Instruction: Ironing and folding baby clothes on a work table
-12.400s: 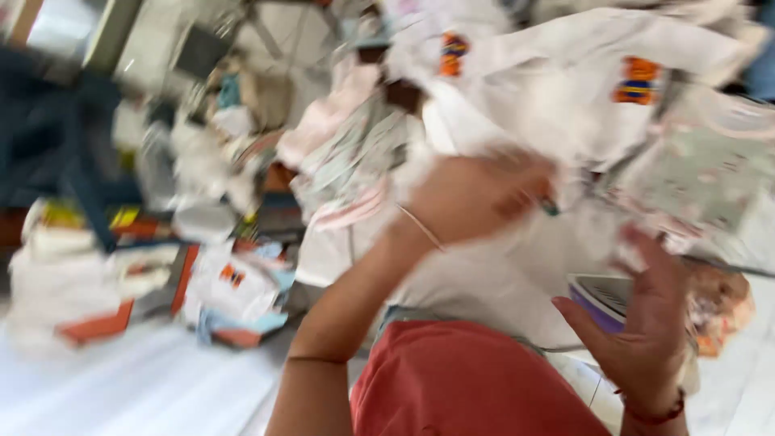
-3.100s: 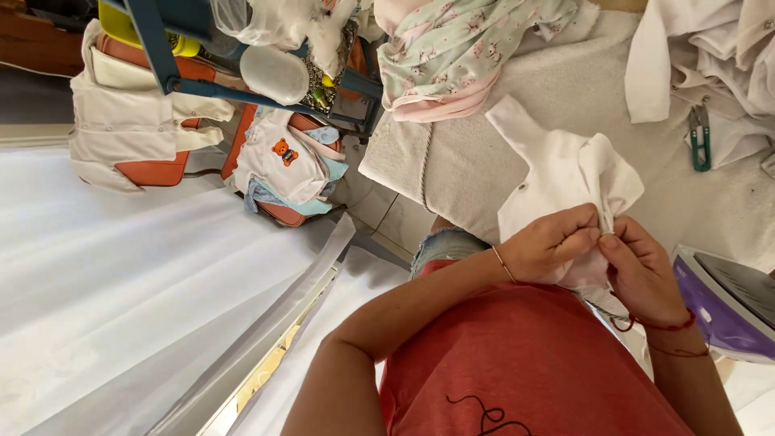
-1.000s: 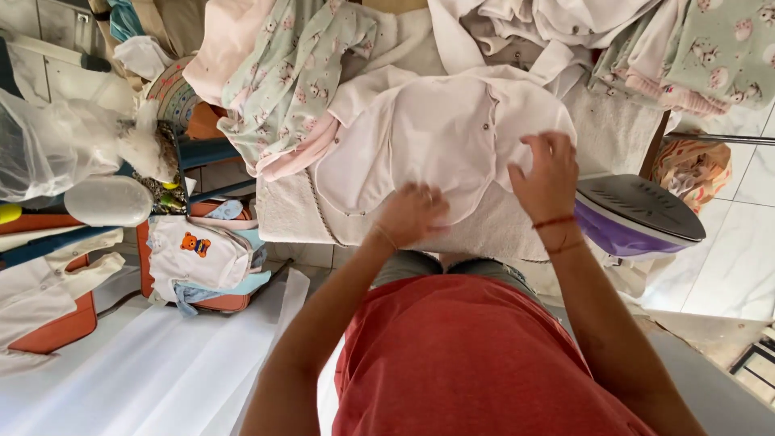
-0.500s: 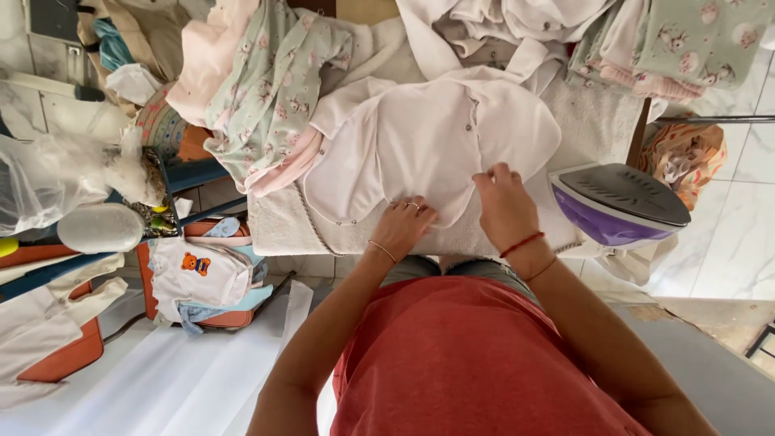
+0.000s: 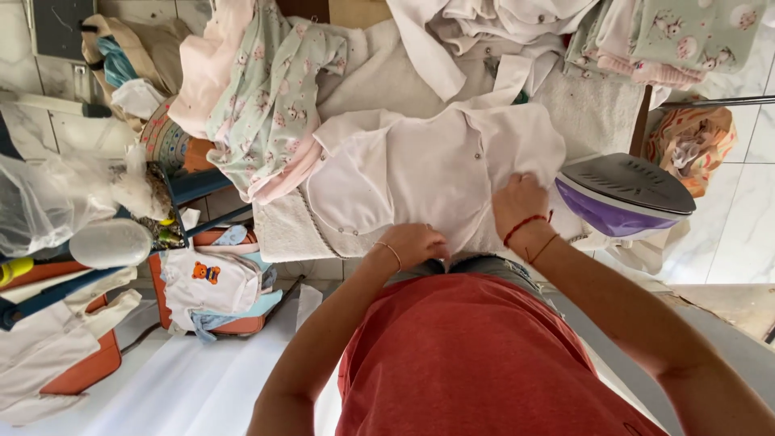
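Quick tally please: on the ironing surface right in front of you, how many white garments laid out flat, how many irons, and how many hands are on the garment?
White garment laid out flat: 1
Iron, purple and grey: 1
Hands on the garment, left hand and right hand: 2
Total: 4

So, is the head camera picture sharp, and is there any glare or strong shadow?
Head view: sharp, no motion blur; soft even daylight; the white garment looks bright but keeps its folds; only faint shadow under the left hand and right hand; edges bend slightly, wide lens.
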